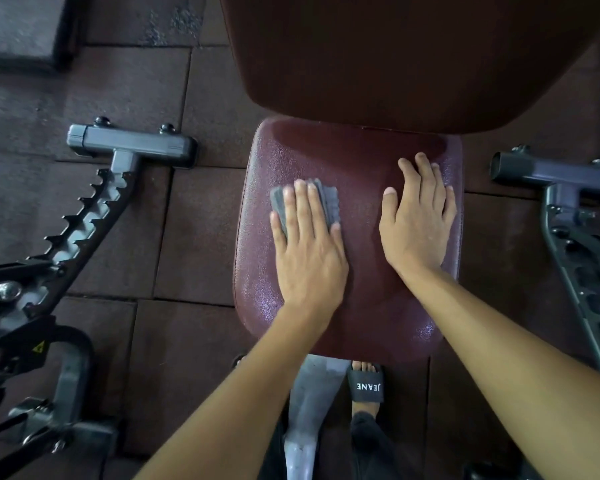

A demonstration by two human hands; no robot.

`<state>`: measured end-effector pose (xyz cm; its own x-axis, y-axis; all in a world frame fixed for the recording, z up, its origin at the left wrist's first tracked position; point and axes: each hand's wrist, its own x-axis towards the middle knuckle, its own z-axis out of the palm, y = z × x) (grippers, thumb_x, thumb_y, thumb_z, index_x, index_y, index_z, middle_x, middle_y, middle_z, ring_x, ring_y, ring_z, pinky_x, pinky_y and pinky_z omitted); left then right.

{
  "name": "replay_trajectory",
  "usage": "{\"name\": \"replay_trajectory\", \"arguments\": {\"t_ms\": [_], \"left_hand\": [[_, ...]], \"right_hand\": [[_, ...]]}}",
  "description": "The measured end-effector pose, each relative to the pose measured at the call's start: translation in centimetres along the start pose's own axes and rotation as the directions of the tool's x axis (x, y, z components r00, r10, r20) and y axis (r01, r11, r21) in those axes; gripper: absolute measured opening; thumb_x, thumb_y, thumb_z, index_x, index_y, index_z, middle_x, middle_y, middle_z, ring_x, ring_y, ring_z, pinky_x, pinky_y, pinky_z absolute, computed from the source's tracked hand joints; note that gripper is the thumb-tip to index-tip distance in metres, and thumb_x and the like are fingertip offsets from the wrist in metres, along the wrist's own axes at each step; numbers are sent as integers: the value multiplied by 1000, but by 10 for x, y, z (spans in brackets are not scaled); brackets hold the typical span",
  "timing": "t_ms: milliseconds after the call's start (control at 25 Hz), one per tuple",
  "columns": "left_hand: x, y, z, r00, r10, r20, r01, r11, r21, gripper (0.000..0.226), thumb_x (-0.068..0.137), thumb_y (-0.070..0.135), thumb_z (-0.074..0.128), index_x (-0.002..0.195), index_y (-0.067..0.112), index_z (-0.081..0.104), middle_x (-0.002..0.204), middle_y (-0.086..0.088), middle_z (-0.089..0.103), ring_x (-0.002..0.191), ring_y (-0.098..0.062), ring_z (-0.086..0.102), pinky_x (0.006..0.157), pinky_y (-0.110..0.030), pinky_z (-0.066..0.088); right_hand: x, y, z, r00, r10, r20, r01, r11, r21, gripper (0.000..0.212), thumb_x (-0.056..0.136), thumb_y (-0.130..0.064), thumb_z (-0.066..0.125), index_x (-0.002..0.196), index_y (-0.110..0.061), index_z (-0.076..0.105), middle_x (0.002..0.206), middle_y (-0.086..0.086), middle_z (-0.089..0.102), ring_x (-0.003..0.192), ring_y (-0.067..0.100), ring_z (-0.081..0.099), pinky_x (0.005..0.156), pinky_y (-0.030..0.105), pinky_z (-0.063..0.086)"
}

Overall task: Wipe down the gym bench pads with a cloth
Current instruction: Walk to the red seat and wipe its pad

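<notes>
While left hand (309, 258) presses grey cloth (330, 202) on seat pad (364, 306) left of centre, fingers (303, 206) straight and together, and right hand (418, 226) lies flat beside, fingers slightly spread, keep even pressure, overlapping strokes out to surface edges.

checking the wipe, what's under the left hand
A grey cloth lies under the left hand, pressed flat onto the seat pad. Its extent beneath the palm is hidden.

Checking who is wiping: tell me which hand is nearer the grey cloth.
Left. The left hand lies flat on top of the cloth, pressing it onto the seat pad. The right hand rests flat on bare pad to the cloth's right, not touching it.
</notes>
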<state>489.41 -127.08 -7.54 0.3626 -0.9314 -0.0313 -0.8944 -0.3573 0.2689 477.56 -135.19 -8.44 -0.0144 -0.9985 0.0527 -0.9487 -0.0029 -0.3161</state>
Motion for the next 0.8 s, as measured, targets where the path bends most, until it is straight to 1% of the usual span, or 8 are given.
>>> {"name": "replay_trajectory", "arguments": {"t_ms": [120,240,320,360,440,520,640,800], "left_hand": [[-32,12,-2,998,36,52,-34,998,-45,59,104,35,22,156,8,13,164,-8,9,152,-21,2,123,-46,8],[-29,-5,-20,995,67,79,-44,965,-258,55,105,31,22,155,10,18,164,-4,11,152,-17,0,124,-43,4],[-31,-35,-29,1000,2,21,3,962,-273,51,105,24,27,154,10,22,164,-4,13,152,-17,1,124,-40,3],[-33,-53,-31,999,-41,3,41,965,-257,50,105,21,28,154,10,24,163,-4,15,152,-18,3,124,-41,4],[-37,-82,-31,997,-70,28,75,968,-238,51,104,23,24,154,10,25,163,-5,16,152,-20,5,123,-45,8],[-37,-96,-26,995,-32,93,55,966,-254,53,104,26,18,154,10,22,163,-5,15,152,-19,4,123,-47,10],[-37,-100,-22,990,2,144,43,951,-307,51,106,23,20,156,11,15,164,-4,9,152,-17,1,124,-43,9],[-37,-100,-26,981,-10,194,70,950,-303,51,107,23,22,156,13,12,164,-2,5,152,-16,-1,124,-38,8]], "right_hand": [[1,1,-14,993,-14,115,4,996,88,48,103,-31,38,151,-21,35,162,0,26,152,20,17,124,44,12],[-23,-15,-32,986,25,166,-68,962,263,43,102,-27,42,145,-20,45,159,0,32,149,19,24,123,45,17],[-55,-41,-39,982,-35,187,-33,937,347,39,101,-24,46,139,-17,51,156,1,38,146,20,29,122,45,20],[-71,-55,-38,977,-83,199,9,937,348,40,100,-23,47,139,-16,52,156,3,38,146,21,30,121,46,21],[-95,-79,-28,961,-155,231,85,955,285,48,98,-27,48,144,-16,45,159,5,32,149,24,25,122,46,20],[-105,-91,-12,962,-130,241,89,981,171,59,98,-39,47,152,-16,34,163,7,22,151,26,19,122,44,18],[-111,-89,8,978,-134,157,139,990,-21,68,100,-50,39,155,-14,25,164,9,19,151,27,20,121,44,20],[-111,-87,20,984,-164,76,167,985,-45,55,103,-34,37,153,-11,32,160,11,30,148,29,29,120,42,28]]}}
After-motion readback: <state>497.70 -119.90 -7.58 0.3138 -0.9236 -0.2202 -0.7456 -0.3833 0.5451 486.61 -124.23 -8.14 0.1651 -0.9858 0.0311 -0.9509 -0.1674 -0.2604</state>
